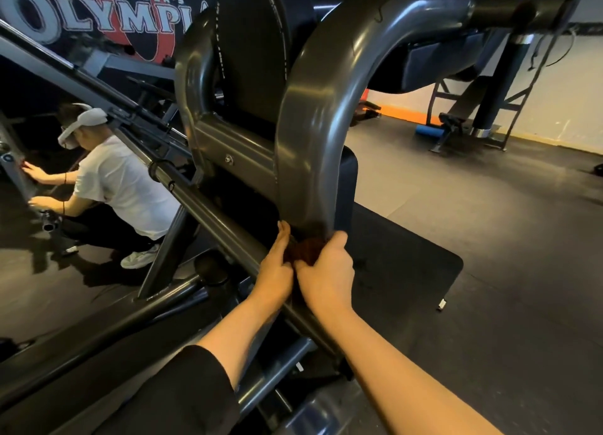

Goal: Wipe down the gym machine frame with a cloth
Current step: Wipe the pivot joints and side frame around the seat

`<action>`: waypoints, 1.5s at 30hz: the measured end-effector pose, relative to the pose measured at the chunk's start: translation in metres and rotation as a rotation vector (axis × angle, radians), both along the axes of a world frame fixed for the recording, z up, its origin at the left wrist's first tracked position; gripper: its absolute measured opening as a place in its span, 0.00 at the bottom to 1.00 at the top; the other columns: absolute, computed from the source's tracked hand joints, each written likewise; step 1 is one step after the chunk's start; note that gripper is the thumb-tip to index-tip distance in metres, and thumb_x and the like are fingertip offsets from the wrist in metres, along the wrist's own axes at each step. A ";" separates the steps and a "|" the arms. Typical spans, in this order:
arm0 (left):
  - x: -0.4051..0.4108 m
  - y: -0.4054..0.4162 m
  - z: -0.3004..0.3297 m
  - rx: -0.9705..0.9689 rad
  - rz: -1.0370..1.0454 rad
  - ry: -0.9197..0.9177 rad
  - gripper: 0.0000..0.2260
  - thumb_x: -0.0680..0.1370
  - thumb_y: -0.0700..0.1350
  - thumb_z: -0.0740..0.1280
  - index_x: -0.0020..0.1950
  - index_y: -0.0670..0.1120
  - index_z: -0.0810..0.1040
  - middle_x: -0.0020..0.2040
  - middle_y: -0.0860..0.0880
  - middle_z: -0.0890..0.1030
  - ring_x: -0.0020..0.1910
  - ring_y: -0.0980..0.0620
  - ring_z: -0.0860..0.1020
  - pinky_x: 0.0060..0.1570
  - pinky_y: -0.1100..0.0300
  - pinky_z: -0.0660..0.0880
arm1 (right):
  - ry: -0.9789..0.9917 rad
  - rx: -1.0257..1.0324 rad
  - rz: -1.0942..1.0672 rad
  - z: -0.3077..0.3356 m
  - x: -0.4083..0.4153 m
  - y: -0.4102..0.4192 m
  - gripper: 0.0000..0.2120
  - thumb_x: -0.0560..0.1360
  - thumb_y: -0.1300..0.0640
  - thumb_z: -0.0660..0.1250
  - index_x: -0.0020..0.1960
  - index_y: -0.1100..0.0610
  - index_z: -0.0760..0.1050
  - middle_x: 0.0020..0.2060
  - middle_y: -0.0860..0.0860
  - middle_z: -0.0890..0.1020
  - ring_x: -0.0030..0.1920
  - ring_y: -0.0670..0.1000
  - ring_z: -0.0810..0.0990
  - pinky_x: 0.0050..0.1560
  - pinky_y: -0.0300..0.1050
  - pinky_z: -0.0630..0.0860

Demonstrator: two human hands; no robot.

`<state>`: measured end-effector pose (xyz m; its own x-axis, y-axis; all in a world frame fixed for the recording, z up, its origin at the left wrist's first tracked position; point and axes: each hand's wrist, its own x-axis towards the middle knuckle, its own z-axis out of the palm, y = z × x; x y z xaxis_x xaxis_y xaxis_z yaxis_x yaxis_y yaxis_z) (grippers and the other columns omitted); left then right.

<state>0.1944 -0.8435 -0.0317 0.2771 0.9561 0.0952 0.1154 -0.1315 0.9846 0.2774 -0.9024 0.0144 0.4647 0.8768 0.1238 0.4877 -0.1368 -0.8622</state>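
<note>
A grey curved steel frame tube (313, 134) of the gym machine arches up in front of me. At its lower end a dark brown cloth (301, 250) is bunched against the tube. My left hand (275, 271) holds the cloth from the left, fingers pointing up along the tube. My right hand (328, 278) grips the cloth from the right, thumb curled round the tube's edge. Most of the cloth is hidden between the two hands.
A slanted grey rail (208, 212) crosses below the hands. A black back pad (251, 52) sits behind the tube. A mirror on the left shows a crouching person in a white shirt (124, 189). A black floor mat (408, 264) and another machine (483, 108) lie to the right.
</note>
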 end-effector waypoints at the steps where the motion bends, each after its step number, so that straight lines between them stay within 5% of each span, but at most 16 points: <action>1: -0.005 -0.001 -0.001 -0.016 0.045 -0.058 0.29 0.81 0.31 0.56 0.78 0.53 0.58 0.76 0.53 0.62 0.73 0.56 0.63 0.75 0.57 0.57 | -0.019 0.090 0.022 0.004 -0.001 -0.004 0.19 0.73 0.62 0.70 0.56 0.53 0.63 0.54 0.54 0.78 0.55 0.54 0.79 0.54 0.48 0.78; 5: -0.035 -0.018 -0.020 0.062 0.448 -0.043 0.22 0.78 0.31 0.59 0.70 0.46 0.72 0.65 0.50 0.76 0.65 0.53 0.73 0.64 0.62 0.68 | -0.489 0.138 0.143 -0.005 0.003 -0.011 0.21 0.75 0.58 0.69 0.67 0.51 0.69 0.62 0.50 0.71 0.60 0.50 0.73 0.53 0.41 0.75; 9: -0.053 -0.021 -0.039 -0.020 0.370 0.083 0.29 0.77 0.27 0.56 0.75 0.46 0.65 0.68 0.50 0.70 0.65 0.59 0.65 0.58 0.74 0.59 | -0.710 -0.023 0.164 -0.035 -0.008 -0.011 0.21 0.78 0.54 0.66 0.70 0.53 0.70 0.62 0.53 0.73 0.62 0.55 0.71 0.50 0.48 0.78; 13: -0.058 -0.016 -0.042 -0.060 0.298 0.067 0.31 0.77 0.26 0.56 0.76 0.49 0.62 0.73 0.50 0.66 0.68 0.60 0.62 0.61 0.75 0.56 | -0.865 -0.004 0.195 -0.040 -0.025 0.011 0.19 0.75 0.58 0.69 0.66 0.55 0.74 0.56 0.55 0.78 0.57 0.57 0.75 0.42 0.50 0.78; 18: -0.069 -0.019 -0.050 -0.092 0.218 -0.058 0.29 0.80 0.31 0.57 0.74 0.59 0.61 0.69 0.58 0.66 0.68 0.62 0.63 0.66 0.69 0.60 | -1.027 -0.018 0.155 -0.035 -0.051 0.049 0.13 0.63 0.63 0.77 0.46 0.59 0.81 0.41 0.57 0.81 0.43 0.60 0.80 0.30 0.48 0.76; 21: -0.070 -0.018 -0.056 -0.201 0.289 -0.272 0.16 0.82 0.45 0.60 0.65 0.66 0.69 0.69 0.55 0.73 0.67 0.58 0.71 0.69 0.57 0.67 | -1.056 0.055 0.183 -0.039 -0.061 0.046 0.11 0.64 0.64 0.73 0.47 0.60 0.80 0.41 0.57 0.80 0.42 0.61 0.78 0.34 0.51 0.78; 23: -0.073 -0.019 -0.062 -0.277 0.290 -0.399 0.14 0.82 0.52 0.59 0.67 0.62 0.71 0.67 0.54 0.75 0.66 0.55 0.74 0.69 0.49 0.69 | -1.080 0.111 0.281 -0.046 -0.068 0.040 0.12 0.66 0.61 0.68 0.49 0.58 0.80 0.43 0.56 0.79 0.43 0.59 0.77 0.37 0.52 0.78; 28: -0.082 -0.014 -0.060 -0.498 0.336 -0.792 0.13 0.83 0.49 0.59 0.65 0.51 0.76 0.60 0.48 0.81 0.60 0.49 0.79 0.60 0.51 0.75 | -0.896 0.038 0.491 -0.064 -0.089 0.039 0.26 0.70 0.61 0.72 0.67 0.56 0.74 0.59 0.54 0.78 0.61 0.56 0.75 0.58 0.51 0.78; 31: -0.095 -0.001 -0.071 -0.520 0.524 -0.713 0.09 0.82 0.40 0.61 0.58 0.50 0.77 0.58 0.44 0.81 0.57 0.47 0.79 0.59 0.51 0.76 | -0.869 -0.006 0.545 -0.070 -0.092 0.038 0.33 0.71 0.56 0.72 0.74 0.56 0.66 0.69 0.55 0.71 0.70 0.54 0.68 0.66 0.48 0.71; 34: -0.107 0.007 -0.092 -0.511 0.741 -0.558 0.14 0.79 0.36 0.64 0.63 0.50 0.72 0.60 0.46 0.77 0.57 0.48 0.76 0.59 0.55 0.73 | -0.962 -0.019 0.544 -0.085 -0.088 0.032 0.31 0.66 0.57 0.74 0.68 0.59 0.73 0.65 0.57 0.75 0.65 0.56 0.74 0.62 0.49 0.73; 37: -0.103 0.003 -0.112 -0.526 0.601 -0.429 0.16 0.78 0.36 0.66 0.62 0.51 0.73 0.59 0.48 0.78 0.58 0.49 0.76 0.63 0.54 0.72 | -1.037 -0.059 0.521 -0.108 -0.094 0.027 0.22 0.65 0.59 0.68 0.59 0.61 0.79 0.57 0.57 0.81 0.57 0.57 0.80 0.58 0.50 0.77; 40: -0.093 -0.005 -0.129 -0.496 0.516 -0.370 0.14 0.76 0.34 0.67 0.55 0.52 0.78 0.54 0.46 0.82 0.55 0.48 0.79 0.63 0.50 0.73 | -1.039 -0.112 0.520 -0.124 -0.104 0.025 0.24 0.65 0.54 0.55 0.53 0.61 0.81 0.49 0.56 0.84 0.51 0.57 0.82 0.59 0.51 0.77; 43: -0.104 0.003 -0.148 -0.580 0.619 -0.391 0.15 0.75 0.33 0.68 0.48 0.55 0.77 0.50 0.48 0.83 0.52 0.48 0.80 0.60 0.49 0.76 | -1.027 -0.164 0.529 -0.134 -0.110 0.033 0.24 0.65 0.58 0.57 0.56 0.63 0.80 0.51 0.58 0.83 0.51 0.60 0.82 0.58 0.53 0.77; 45: -0.114 0.014 -0.155 -0.599 0.734 -0.434 0.14 0.75 0.33 0.68 0.52 0.51 0.77 0.51 0.48 0.81 0.53 0.48 0.79 0.61 0.52 0.75 | -0.970 -0.199 0.527 -0.136 -0.114 0.044 0.27 0.63 0.65 0.63 0.62 0.65 0.76 0.58 0.61 0.80 0.56 0.62 0.80 0.59 0.55 0.77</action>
